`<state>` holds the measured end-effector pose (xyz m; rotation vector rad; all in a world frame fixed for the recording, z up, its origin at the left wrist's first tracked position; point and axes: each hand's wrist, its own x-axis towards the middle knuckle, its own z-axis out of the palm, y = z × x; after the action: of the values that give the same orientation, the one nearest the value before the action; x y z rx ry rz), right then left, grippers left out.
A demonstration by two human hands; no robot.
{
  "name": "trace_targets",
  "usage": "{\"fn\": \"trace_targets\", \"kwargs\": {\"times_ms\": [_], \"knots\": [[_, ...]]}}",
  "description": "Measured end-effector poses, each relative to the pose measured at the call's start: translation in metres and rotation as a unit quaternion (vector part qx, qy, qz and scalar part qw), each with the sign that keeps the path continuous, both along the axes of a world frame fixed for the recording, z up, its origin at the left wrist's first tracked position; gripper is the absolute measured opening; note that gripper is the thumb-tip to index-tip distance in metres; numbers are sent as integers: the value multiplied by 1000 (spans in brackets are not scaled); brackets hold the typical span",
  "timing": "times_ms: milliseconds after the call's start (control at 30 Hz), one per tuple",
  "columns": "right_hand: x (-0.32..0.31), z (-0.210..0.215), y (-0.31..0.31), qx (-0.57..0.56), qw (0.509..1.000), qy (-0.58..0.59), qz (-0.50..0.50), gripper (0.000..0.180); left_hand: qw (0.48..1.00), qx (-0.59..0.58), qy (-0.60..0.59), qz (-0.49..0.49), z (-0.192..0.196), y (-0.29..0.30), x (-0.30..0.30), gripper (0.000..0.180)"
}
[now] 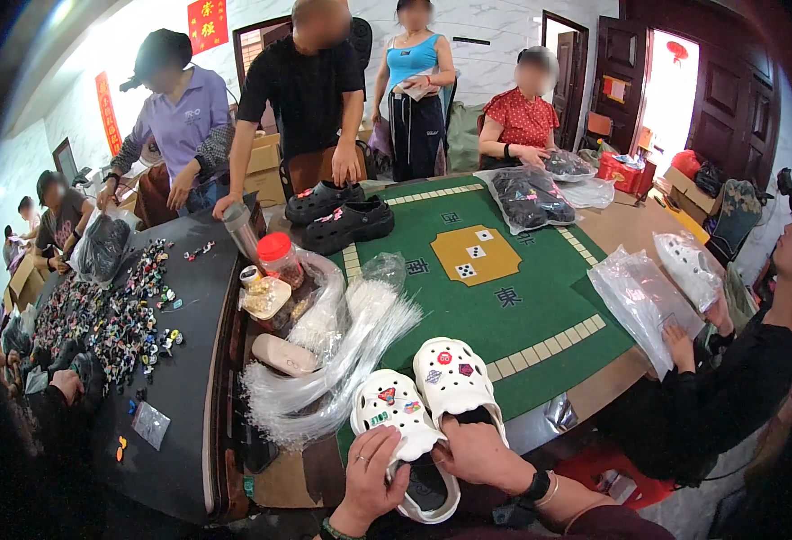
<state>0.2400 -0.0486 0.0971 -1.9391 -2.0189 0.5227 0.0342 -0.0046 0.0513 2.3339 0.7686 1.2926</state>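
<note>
Lower centre of frame: pair of white clogs [427,396] side by side at the near edge of the green-topped counter [522,297], toes pointing up-frame, each toe already fitted with several small coloured charms.

Left hand [371,468]: fingers closed over the heel end of the left clog, gripping it.

Right hand [478,453]: fingers curled into the heel opening of the right clog, gripping its rim.

Progress, as judged: charm fitting on this pair looks largely done; no bag is around the pair yet.

Left of the pair: sheaf of clear plastic bags [324,378].

Centre left: dark side counter [189,360] strewn with loose charms [117,315].

Upper centre: pair of black clogs [337,216] with charms, under another person's hand.

Right edge: a seated person handling a bagged white clog [688,265].
</note>
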Motion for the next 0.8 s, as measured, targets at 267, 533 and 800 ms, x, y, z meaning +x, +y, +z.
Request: {"fn": "trace_targets", "kwargs": {"times_ms": [267, 533, 800], "knots": [[8, -1, -6, 7, 1000, 2, -8, 43, 999, 21, 21, -27, 4, -3, 5, 48], [7, 18, -13, -2, 1000, -15, -23, 50, 1000, 15, 22, -6, 2, -1, 0, 45], [23, 43, -30, 48, 999, 21, 13, 38, 998, 54, -17, 3, 13, -4, -5, 36]]}}
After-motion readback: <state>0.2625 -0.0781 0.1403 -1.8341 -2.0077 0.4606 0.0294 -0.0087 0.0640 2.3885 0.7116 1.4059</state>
